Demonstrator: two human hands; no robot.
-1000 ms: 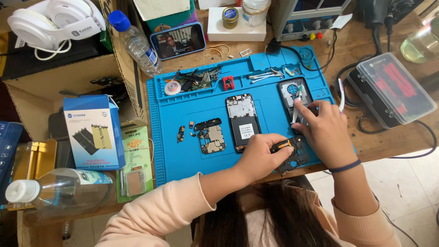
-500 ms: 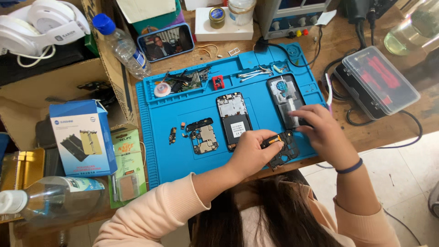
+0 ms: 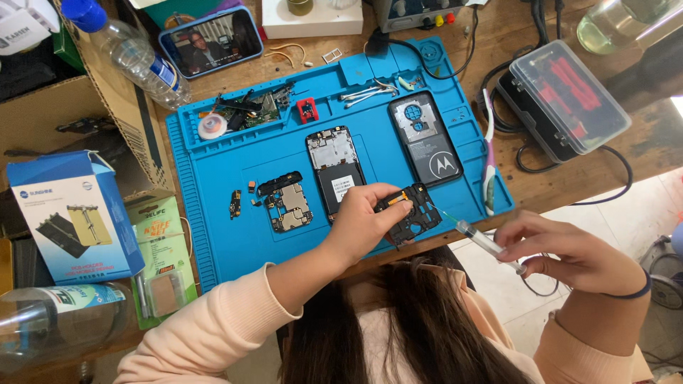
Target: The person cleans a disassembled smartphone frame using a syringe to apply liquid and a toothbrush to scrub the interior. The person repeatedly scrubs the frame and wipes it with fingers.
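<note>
My left hand (image 3: 366, 220) holds a black phone frame part (image 3: 410, 212) just above the front edge of the blue repair mat (image 3: 213, 220). My right hand (image 3: 569, 252) grips a small clear syringe (image 3: 482, 242) whose thin needle points at that part. On the mat lie an opened phone body (image 3: 337, 171), a black back cover (image 3: 425, 139), a circuit board (image 3: 288, 206) and small loose pieces (image 3: 235, 203).
A phone playing video (image 3: 210, 40), a plastic bottle (image 3: 128, 50) and a white box (image 3: 311, 18) sit behind the mat. A clear-lidded case (image 3: 565, 96) with cables lies right. A toothbrush (image 3: 489, 153) rests by the mat's right edge. A blue carton (image 3: 67, 217) stands left.
My right hand pulled back off the mat toward the right and now holds a syringe aimed at the part. My left hand lifted the black part slightly. The camera moved closer.
</note>
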